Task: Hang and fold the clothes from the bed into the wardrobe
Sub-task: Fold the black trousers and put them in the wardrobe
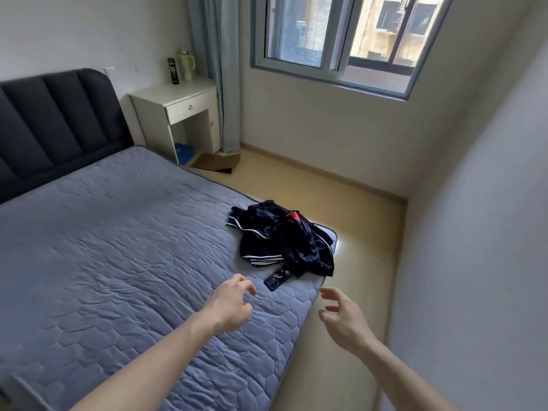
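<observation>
a crumpled heap of dark navy clothes (283,238) with white stripes lies at the bed's (118,247) foot corner, near the floor-side edge, a dark phone (277,279) just beside it. left hand (229,304) and right hand (344,314) hover near, each grip spread, empty. best lift one garment clear of the phone; open floor lies along the bed's side.
</observation>
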A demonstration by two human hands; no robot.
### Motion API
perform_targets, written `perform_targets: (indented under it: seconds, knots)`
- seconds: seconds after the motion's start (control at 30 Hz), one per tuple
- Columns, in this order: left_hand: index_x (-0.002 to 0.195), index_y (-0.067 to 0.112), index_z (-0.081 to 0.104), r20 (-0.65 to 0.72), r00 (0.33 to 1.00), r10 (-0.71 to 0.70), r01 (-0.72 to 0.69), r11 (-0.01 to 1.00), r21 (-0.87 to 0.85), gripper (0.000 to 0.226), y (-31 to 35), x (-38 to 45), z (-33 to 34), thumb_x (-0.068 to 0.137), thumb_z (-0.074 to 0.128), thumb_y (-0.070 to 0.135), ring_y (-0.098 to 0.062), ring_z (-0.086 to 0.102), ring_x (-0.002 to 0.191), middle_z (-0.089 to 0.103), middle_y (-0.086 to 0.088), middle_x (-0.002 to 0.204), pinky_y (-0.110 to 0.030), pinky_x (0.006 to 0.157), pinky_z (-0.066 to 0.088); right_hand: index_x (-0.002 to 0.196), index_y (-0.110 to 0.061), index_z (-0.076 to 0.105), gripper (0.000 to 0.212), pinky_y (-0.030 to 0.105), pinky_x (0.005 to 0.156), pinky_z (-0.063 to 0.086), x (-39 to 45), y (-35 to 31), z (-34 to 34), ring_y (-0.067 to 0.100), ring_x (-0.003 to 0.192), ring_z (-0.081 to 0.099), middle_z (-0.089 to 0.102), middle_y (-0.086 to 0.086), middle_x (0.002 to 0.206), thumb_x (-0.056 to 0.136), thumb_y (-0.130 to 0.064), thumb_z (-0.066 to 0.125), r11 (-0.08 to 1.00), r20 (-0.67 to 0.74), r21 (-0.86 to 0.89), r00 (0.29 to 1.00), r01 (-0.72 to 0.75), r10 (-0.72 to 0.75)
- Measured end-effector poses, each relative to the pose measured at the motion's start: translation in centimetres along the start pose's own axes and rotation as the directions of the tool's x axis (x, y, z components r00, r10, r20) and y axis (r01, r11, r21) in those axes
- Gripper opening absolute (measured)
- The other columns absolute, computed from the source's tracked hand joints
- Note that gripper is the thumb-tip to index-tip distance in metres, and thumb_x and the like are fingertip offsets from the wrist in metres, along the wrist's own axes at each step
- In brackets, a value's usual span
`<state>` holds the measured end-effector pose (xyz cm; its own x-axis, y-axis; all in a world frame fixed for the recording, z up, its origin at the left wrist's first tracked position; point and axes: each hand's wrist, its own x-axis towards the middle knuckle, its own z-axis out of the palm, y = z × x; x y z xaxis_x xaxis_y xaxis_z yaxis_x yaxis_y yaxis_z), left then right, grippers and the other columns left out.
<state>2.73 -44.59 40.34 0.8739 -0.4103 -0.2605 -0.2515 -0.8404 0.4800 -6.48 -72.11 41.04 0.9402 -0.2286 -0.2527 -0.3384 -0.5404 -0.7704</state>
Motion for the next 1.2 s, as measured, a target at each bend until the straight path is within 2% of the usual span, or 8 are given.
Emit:
perform_targets:
  seconds: [0.1,0.23,0.43,0.6,0.7,0.8,1.0,1.2]
  knots:
    - [0.119,0.035,0.061,-0.006,0.999,-0.035,0.035,0.999,-0.007,0.033,1.6,2.6,0.5,0.089,0.050,0.026,-0.010,0.056,0.104,0.047,0.018,0.127,-0.034,0.093,0.049,0.136,-0.029,0.057,0.046,0.028,0.090,0.056,4.3,1.0,-2.0,0.006,0.109,0.062,0.060,-0.013,0.130,0.093,-0.013,0.061,1.000,0.028,-0.022,1.000,0.003,-0.002]
    - [0.116,0.037,0.061,-0.027,0.994,-0.102,0.101,0.995,-0.021,0.031,0.3,5.2,0.2,0.088,0.051,0.027,-0.009,0.057,0.112,0.047,0.019,0.127,-0.035,0.095,0.050,0.140,-0.026,0.055,0.050,0.026,0.091,0.054,9.6,1.2,-1.6,0.012,0.113,0.062,0.059,-0.008,0.134,0.092,-0.012,0.059,0.999,0.092,-0.047,0.996,0.005,0.000]
    - [0.108,0.044,0.053,-0.033,0.975,-0.218,0.216,0.975,-0.060,0.025,-3.2,9.6,0.1,0.087,0.051,0.030,-0.006,0.058,0.093,0.046,0.020,0.126,-0.030,0.086,0.049,0.141,-0.028,0.052,0.051,0.025,0.093,0.052,15.9,1.2,-0.3,0.009,0.112,0.060,0.056,-0.010,0.135,0.093,-0.015,0.060,0.994,0.194,-0.109,0.981,0.030,-0.008]
    - [0.116,0.038,0.057,0.001,0.976,-0.217,0.216,0.971,-0.103,0.028,-2.1,16.0,0.6,0.091,0.053,0.028,-0.008,0.056,0.093,0.046,0.017,0.128,-0.027,0.083,0.042,0.138,-0.032,0.054,0.051,0.034,0.089,0.058,20.9,1.7,-2.8,0.009,0.112,0.061,0.058,-0.011,0.130,0.091,-0.014,0.060,0.991,0.200,-0.130,0.980,0.006,0.020]
    - [0.117,0.036,0.059,-0.006,0.976,-0.218,0.215,0.967,-0.134,0.031,-0.7,19.2,0.4,0.089,0.052,0.025,-0.007,0.054,0.098,0.047,0.017,0.128,-0.026,0.089,0.043,0.137,-0.031,0.055,0.054,0.036,0.088,0.059,24.6,2.2,-4.6,0.008,0.109,0.063,0.060,-0.010,0.130,0.088,-0.010,0.059,0.991,0.181,-0.131,0.983,-0.016,0.040]
    - [0.119,0.034,0.060,-0.022,0.972,-0.233,0.227,0.962,-0.152,0.034,0.4,23.5,-0.2,0.088,0.052,0.023,-0.007,0.054,0.099,0.048,0.016,0.128,-0.025,0.094,0.044,0.140,-0.028,0.055,0.056,0.036,0.094,0.057,30.2,2.8,-6.0,0.009,0.110,0.063,0.060,-0.009,0.134,0.088,-0.008,0.058,0.993,0.200,-0.113,0.979,-0.027,0.049]
    - [0.121,0.033,0.061,-0.055,0.939,-0.339,0.326,0.931,-0.165,0.034,1.6,33.0,0.4,0.089,0.053,0.021,-0.005,0.050,0.098,0.047,0.019,0.131,-0.021,0.086,0.038,0.144,-0.025,0.053,0.057,0.031,0.097,0.055,43.7,4.7,-6.7,0.011,0.108,0.064,0.061,-0.007,0.132,0.089,-0.014,0.061,0.986,0.288,-0.167,0.956,0.000,0.049]
    - [0.114,0.038,0.058,-0.021,0.865,-0.501,0.481,0.841,-0.247,0.025,0.2,41.1,4.2,0.092,0.055,0.024,-0.008,0.055,0.110,0.045,0.020,0.127,-0.034,0.097,0.049,0.150,-0.022,0.046,0.062,0.037,0.103,0.051,58.0,7.8,-4.4,0.020,0.122,0.061,0.056,0.001,0.144,0.091,-0.021,0.063,0.949,0.373,-0.306,0.927,0.080,0.042]
